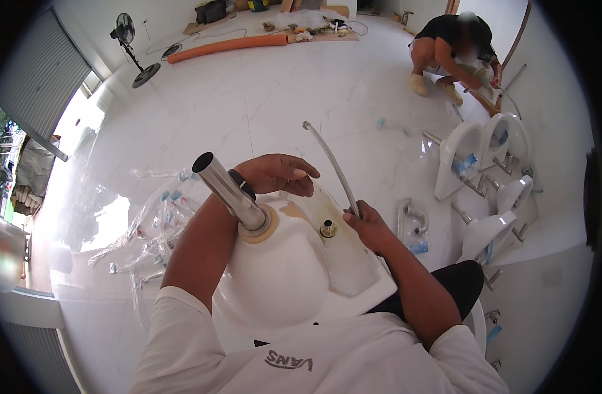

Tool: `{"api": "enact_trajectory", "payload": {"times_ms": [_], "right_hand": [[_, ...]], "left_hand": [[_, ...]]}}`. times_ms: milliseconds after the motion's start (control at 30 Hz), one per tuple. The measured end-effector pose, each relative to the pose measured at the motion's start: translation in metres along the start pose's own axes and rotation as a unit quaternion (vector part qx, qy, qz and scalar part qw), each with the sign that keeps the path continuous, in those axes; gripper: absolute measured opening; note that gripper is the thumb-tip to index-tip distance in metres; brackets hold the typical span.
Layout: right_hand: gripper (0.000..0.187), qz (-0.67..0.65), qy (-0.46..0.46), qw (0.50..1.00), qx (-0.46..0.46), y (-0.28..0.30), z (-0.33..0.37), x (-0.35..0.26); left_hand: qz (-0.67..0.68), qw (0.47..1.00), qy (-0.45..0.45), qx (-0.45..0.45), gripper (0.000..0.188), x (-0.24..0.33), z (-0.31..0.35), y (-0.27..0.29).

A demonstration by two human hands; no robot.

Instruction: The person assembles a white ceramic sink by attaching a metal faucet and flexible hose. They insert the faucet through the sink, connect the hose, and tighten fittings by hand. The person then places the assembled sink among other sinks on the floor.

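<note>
An upturned white washbasin (275,276) lies in front of me, its underside facing up. From its drain rises a chrome tailpipe (229,190) with a tan washer at its base, tilted to the left. A short brass-coloured threaded fitting (328,228) stands up from the basin's flat back part. My right hand (370,226) grips the lower end of a braided flexible hose (334,157), whose far end curves up and away. Behind the tailpipe, my left arm reaches across, and my left hand (281,174) hovers over the basin's far edge, fingers loosely bent and holding nothing.
More white basins (462,157) with chrome pipes stand at the right. Bagged pipe bends (413,220) lie nearer. Clear plastic wrapping (160,230) covers floor at the left. Farther off are a fan (127,46), an orange tube (229,47) and a crouching person (452,49).
</note>
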State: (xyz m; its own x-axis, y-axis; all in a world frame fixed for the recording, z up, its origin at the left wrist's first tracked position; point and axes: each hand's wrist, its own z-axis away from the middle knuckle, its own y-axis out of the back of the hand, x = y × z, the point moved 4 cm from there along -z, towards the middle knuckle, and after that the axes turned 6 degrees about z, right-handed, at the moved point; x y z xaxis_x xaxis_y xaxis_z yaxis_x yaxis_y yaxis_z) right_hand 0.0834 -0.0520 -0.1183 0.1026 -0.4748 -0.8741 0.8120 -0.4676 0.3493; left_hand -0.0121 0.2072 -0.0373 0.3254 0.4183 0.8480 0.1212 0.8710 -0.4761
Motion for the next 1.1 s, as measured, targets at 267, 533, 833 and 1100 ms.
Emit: {"api": "enact_trajectory", "payload": {"times_ms": [267, 533, 833, 1100], "right_hand": [[0.031, 0.085, 0.028, 0.994, 0.06, 0.007, 0.003, -0.024], [0.034, 0.161, 0.133, 0.978, -0.004, 0.014, -0.011, -0.12], [0.036, 0.19, 0.126, 0.974, -0.016, 0.004, -0.032, -0.129], [0.032, 0.191, 0.032, 0.98, -0.041, 0.057, -0.004, -0.053]], "left_hand": [[-0.268, 0.949, 0.166, -0.01, 0.057, -0.008, -0.019, -0.018], [-0.234, 0.968, 0.088, 0.011, 0.099, -0.012, -0.015, -0.016], [-0.015, 0.992, -0.092, 0.084, 0.086, -0.013, -0.025, 0.01], [0.064, 0.964, -0.171, 0.193, 0.077, -0.012, -0.018, 0.026]]}}
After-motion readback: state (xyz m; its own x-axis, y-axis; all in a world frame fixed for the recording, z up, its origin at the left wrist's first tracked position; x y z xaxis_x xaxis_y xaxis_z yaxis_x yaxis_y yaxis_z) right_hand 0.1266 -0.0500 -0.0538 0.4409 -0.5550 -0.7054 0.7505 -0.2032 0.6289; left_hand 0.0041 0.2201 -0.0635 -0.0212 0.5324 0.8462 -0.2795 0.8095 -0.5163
